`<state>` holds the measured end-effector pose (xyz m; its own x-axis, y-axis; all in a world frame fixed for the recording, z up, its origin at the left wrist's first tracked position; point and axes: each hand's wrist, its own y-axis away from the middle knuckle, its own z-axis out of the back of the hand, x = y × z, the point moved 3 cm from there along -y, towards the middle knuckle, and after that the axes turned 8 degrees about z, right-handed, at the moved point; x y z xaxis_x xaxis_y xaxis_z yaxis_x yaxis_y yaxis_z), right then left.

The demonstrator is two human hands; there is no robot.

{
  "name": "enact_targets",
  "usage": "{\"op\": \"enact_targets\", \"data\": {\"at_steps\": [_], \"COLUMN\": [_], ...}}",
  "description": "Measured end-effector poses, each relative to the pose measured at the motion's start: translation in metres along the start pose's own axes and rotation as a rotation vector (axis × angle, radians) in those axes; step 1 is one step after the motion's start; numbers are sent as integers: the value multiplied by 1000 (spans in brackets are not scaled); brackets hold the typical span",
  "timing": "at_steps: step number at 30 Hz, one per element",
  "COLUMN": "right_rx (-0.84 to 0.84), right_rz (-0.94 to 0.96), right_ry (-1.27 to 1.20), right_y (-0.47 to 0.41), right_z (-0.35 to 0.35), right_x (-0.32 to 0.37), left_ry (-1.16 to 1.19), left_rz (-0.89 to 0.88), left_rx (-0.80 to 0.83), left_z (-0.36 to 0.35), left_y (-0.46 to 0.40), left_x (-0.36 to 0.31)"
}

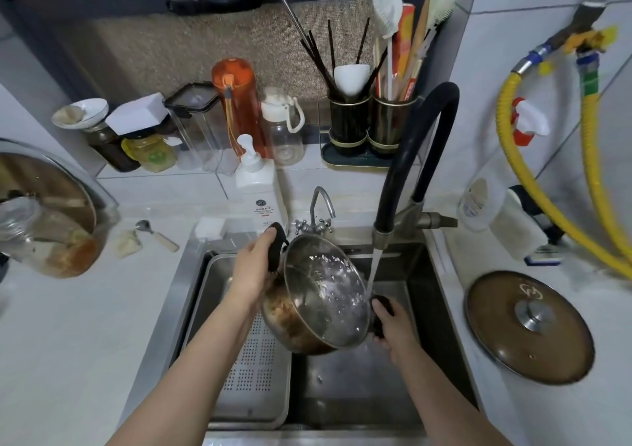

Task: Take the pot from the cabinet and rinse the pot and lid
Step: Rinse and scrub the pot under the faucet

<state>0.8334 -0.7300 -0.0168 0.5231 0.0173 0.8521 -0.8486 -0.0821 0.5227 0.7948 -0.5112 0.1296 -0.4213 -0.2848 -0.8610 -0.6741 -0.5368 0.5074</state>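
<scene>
- Your two bare forearms enter from the bottom edge and reach up over the sink (441,295).
- At far left on the counter (68,326), a glass jar (44,237) with orange residue lies tilted; a spoon (155,235) rests just right of it.
- Inside the sink's left half sits a perforated drain tray (253,377).
- Your left hand (254,271) is closed around the pot's black upper-left handle (277,240).
- You hold the pot (321,295) above the sink, tilted so its mouth faces the camera and right; its outer wall is stained brown, and water churns inside it.
- A water stream (374,267) falls from the black hose faucet (424,158) and strikes the pot's right rim.
- Your right hand (393,326) grips the pot's lower-right handle, fingers wrapped over it.
- Behind the sink stand a soap pump bottle (256,185), a small metal tap (318,213) and a utensil holder (371,124).
- On the counter right of the sink, the lid (528,326) lies flat with its metal knob up, well apart from the pot.
- At far right, a yellow hose (595,185) runs down the tiled wall.
</scene>
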Motion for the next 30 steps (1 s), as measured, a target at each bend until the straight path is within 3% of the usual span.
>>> {"op": "enact_targets", "data": {"at_steps": [3,8,14,23,26,30], "right_rx": [3,135,172,88,134,170], "right_rz": [40,276,395,397,375,287], "right_ry": [136,404,306,259,279,536], "right_y": [-9,-3,-10,8,10,-7], "right_z": [2,-11,-30,-13,-8,-4], "right_x": [5,41,80,78,75,45], "left_ry": [-57,-120,-185,-251,-246,-198], "left_rz": [-69,-162,-212,-251,-226,-190], "left_rx": [-70,-122,-22,154,163,161], "left_z": [3,-1,-14,-32,-36,-41], "left_y": [-2,1,9,23,23,26], "left_x": [-1,0,0,5,6,5]}}
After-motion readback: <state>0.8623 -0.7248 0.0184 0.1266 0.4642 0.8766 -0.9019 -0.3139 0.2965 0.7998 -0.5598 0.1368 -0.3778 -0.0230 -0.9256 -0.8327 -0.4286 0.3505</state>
